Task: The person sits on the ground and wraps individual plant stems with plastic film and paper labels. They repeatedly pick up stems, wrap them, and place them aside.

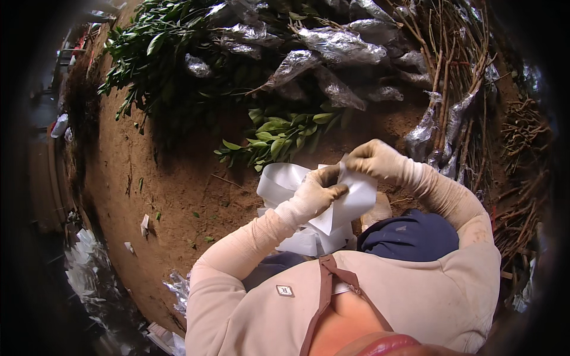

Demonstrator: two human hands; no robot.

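Note:
Both my hands wear dirt-stained, light-coloured gloves. My left hand (324, 189) grips the left edge of a white sheet (356, 198), its thumb lying across the front. At the top corner of that sheet, the fingertips of my right hand (372, 161) pinch the material. Whether it is paper or plastic film, I cannot tell. Behind my left wrist a white curled strip (278, 184) forms a wide loop. More folded white sheets (299, 242) lie below the hands, between my knees. Just beyond sits a leafy green cutting (285, 135) on the soil.
Bundles with silvery plastic wraps (338, 44) and leafy branches (164, 58) are heaped ahead. Bare woody stems (445, 80) with wrapped bases stand at right, near a pile of roots or twigs (525, 129). Stacked pale sheets (95, 271) lie at left beside brown soil (178, 200).

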